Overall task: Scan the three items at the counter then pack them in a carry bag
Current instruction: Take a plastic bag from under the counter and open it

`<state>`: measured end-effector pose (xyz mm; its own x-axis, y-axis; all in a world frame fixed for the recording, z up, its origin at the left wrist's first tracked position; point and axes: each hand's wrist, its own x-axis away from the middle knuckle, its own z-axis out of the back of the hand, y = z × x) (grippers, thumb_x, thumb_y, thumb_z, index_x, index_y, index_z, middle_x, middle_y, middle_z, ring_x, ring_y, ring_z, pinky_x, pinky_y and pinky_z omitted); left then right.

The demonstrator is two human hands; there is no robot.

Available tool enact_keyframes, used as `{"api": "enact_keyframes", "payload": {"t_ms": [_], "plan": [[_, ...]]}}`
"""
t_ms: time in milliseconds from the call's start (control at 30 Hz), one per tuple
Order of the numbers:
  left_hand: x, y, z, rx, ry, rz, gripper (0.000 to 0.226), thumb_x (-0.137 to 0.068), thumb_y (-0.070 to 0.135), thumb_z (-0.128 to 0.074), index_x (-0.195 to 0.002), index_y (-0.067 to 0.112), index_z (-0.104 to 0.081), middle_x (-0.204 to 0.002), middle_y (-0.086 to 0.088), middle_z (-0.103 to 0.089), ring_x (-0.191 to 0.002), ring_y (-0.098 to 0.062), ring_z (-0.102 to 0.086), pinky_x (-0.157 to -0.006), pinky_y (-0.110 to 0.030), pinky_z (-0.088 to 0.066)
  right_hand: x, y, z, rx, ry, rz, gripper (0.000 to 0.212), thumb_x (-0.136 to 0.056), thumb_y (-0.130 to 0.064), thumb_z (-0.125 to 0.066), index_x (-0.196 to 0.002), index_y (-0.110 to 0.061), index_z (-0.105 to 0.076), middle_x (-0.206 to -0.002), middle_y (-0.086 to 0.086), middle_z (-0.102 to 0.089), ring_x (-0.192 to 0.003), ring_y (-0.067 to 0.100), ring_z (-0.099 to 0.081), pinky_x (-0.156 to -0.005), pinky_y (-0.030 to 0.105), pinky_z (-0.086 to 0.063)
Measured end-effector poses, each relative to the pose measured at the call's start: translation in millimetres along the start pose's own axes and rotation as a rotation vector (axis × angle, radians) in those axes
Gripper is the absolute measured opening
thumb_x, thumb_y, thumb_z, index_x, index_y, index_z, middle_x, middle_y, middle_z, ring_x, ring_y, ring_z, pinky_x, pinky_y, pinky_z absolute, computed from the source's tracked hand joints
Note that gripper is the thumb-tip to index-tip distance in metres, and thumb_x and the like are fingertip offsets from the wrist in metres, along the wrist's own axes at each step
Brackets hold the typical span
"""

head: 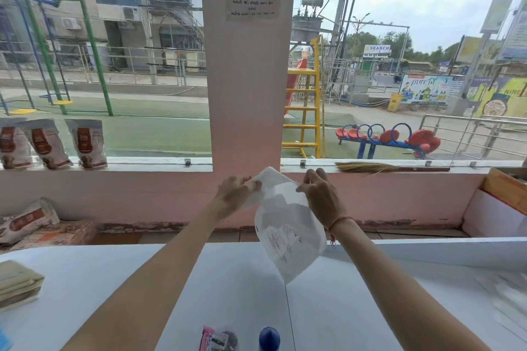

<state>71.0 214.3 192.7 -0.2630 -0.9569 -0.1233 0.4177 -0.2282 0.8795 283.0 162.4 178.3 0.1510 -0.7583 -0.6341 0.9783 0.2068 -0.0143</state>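
I hold a white plastic carry bag up in the air above the white counter. My left hand pinches its upper left edge and my right hand pinches its upper right edge. The bag hangs down with red and dark print near its lower part. At the near edge of the counter lie a pink packet, a dark round item beside it, and a blue rounded cap. All three are cut off by the bottom of the view.
A stack of flat beige items lies at the counter's left. Brown and white pouches stand on the window ledge, more lie on a box below. A broom rests on the right ledge. A cardboard box sits at the right.
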Motion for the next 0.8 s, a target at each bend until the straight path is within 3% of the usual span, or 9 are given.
{"api": "enact_keyframes", "payload": {"t_ms": [133, 300, 367, 433, 533, 633, 700, 767, 800], "plan": [[3, 18, -18, 0.214, -0.037, -0.060, 0.026, -0.090, 0.027, -0.053, -0.078, 0.008, -0.064, -0.072, -0.010, -0.064, -0.063, -0.025, -0.058, -0.061, -0.030, -0.047, -2, -40, -19, -0.051, -0.159, 0.087, 0.018, -0.086, -0.003, -0.065, -0.101, -0.005, -0.076, -0.094, 0.016, -0.070, -0.086, 0.029, -0.066, -0.075, 0.040, -0.060], [8, 15, 5, 0.740, -0.222, 0.157, 0.048, -0.096, 0.022, -0.045, -0.049, 0.016, -0.046, -0.036, 0.004, -0.040, -0.030, -0.010, -0.034, -0.043, -0.021, -0.045, 8, -37, -44, 0.039, -0.497, -0.238, 0.029, -0.095, -0.022, -0.049, -0.112, -0.009, -0.068, -0.115, 0.018, -0.068, -0.101, 0.033, -0.064, -0.086, 0.037, -0.050], [17, 4, 9, 0.653, -0.336, 0.171, 0.044, -0.098, 0.023, -0.043, -0.054, 0.017, -0.039, -0.036, 0.007, -0.030, -0.028, -0.007, -0.023, -0.041, -0.020, -0.040, 13, -28, -50, 0.178, -0.743, -0.348, 0.059, -0.092, -0.035, -0.055, -0.146, -0.027, -0.033, -0.146, 0.018, -0.042, -0.128, 0.040, -0.045, -0.106, 0.046, -0.037], [22, -3, 11, 0.665, -0.359, 0.201, 0.033, -0.099, 0.022, -0.043, -0.067, 0.015, -0.041, -0.039, 0.007, -0.028, -0.028, -0.006, -0.019, -0.039, -0.020, -0.033, 14, -24, -55, 0.242, -0.909, -0.384, 0.090, -0.088, -0.047, -0.054, -0.148, -0.042, 0.014, -0.161, 0.014, -0.001, -0.142, 0.051, -0.007, -0.114, 0.062, -0.006], [26, -5, 17, 0.677, -0.351, 0.197, 0.025, -0.099, 0.023, -0.042, -0.079, 0.012, -0.052, -0.039, 0.007, -0.029, -0.028, -0.005, -0.019, -0.038, -0.019, -0.030, 19, -19, -66, 0.171, -0.833, -0.417, 0.099, -0.082, -0.061, -0.052, -0.139, -0.050, 0.028, -0.160, 0.016, 0.011, -0.142, 0.051, 0.014, -0.112, 0.064, 0.009], [32, -7, 19, 0.505, -0.393, 0.114, 0.029, -0.101, 0.028, -0.037, -0.102, 0.005, -0.056, -0.057, -0.006, -0.057, -0.028, -0.003, -0.029, -0.035, -0.018, -0.033, 28, -22, -72, 0.102, -0.765, -0.377, 0.090, -0.081, -0.065, -0.050, -0.143, -0.052, 0.014, -0.160, 0.016, -0.011, -0.144, 0.047, 0.003, -0.114, 0.065, -0.005], [40, -12, 14, 0.360, -0.376, 0.090, 0.037, -0.101, 0.033, -0.037, -0.118, 0.003, -0.051, -0.089, -0.017, -0.063, -0.030, -0.004, -0.031, -0.036, -0.019, -0.037, 37, -30, -70, 0.026, -0.687, -0.230, 0.070, -0.086, -0.062, -0.050, -0.147, -0.039, -0.025, -0.149, 0.011, -0.042, -0.140, 0.036, -0.030, -0.110, 0.051, -0.029], [47, -20, 8, 0.292, -0.309, 0.092, 0.038, -0.100, 0.033, -0.038, -0.119, 0.003, -0.051, -0.087, -0.011, -0.069, -0.033, -0.006, -0.030, -0.038, -0.021, -0.038, 45, -41, -59, -0.193, -0.536, -0.158, 0.043, -0.090, -0.051, -0.055, -0.115, -0.019, -0.069, -0.118, 0.006, -0.070, -0.111, 0.025, -0.063, -0.090, 0.034, -0.047], [51, -25, 6, 0.275, -0.278, 0.096, 0.038, -0.100, 0.033, -0.038, -0.117, 0.002, -0.051, -0.073, -0.004, -0.067, -0.035, -0.007, -0.030, -0.040, -0.022, -0.037, 51, -47, -51, -0.340, -0.504, -0.163, 0.036, -0.089, -0.045, -0.060, -0.097, -0.013, -0.076, -0.101, 0.005, -0.076, -0.093, 0.023, -0.070, -0.079, 0.032, -0.052]]}}
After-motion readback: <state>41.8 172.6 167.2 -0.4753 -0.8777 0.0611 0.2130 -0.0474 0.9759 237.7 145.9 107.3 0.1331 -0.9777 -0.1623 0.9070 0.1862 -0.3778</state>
